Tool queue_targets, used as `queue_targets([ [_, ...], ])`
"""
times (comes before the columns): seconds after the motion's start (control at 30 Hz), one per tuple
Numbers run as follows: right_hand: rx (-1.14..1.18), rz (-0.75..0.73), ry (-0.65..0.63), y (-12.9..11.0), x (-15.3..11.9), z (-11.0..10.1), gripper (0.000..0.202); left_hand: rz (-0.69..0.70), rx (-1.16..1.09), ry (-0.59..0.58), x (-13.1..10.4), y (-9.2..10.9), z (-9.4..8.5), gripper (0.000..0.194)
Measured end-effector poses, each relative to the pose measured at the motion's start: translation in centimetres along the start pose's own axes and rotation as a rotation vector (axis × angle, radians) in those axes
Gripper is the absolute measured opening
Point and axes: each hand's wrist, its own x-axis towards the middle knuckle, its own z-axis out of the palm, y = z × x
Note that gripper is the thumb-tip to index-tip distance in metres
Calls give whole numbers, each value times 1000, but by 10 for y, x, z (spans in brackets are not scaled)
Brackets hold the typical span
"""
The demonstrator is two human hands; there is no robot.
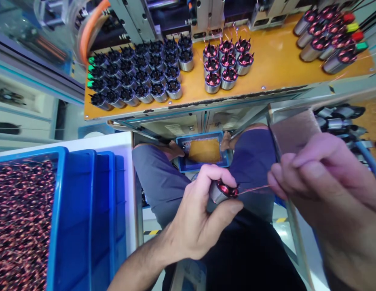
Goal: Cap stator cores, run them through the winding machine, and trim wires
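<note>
In the head view my left hand [203, 214] is wrapped round a small metal cylinder with copper windings [220, 192], held above my lap. Thin copper wires [254, 189] run from its right side to my right hand [315, 169], whose fingers are pinched together on their ends. The cylinder's wound end faces right, with my left index finger over its top and my thumb below. The wires look taut between both hands.
An orange bench [267, 76] ahead carries several black-topped cylinders [142, 72], several copper-wound ones [227, 60] and more [324, 36] at right. Blue bins [75, 218] stand at left, one full of wound parts. A brown box [294, 125] and metal parts [339, 117] lie at right.
</note>
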Motion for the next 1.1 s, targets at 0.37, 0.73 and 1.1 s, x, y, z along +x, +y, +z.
queue_targets([
  [0.37, -417, -425, -411, -24, -13, 12, 19, 228, 262, 41, 5, -17, 12, 22],
  [0.73, -147, -18, -353, 36, -12, -8, 15, 65, 295, 101, 20, 11, -22, 25],
  [1.1, -43, 255, -590, 90, -36, 44, 19, 418, 1242, 58, 193, 25, -24, 13],
])
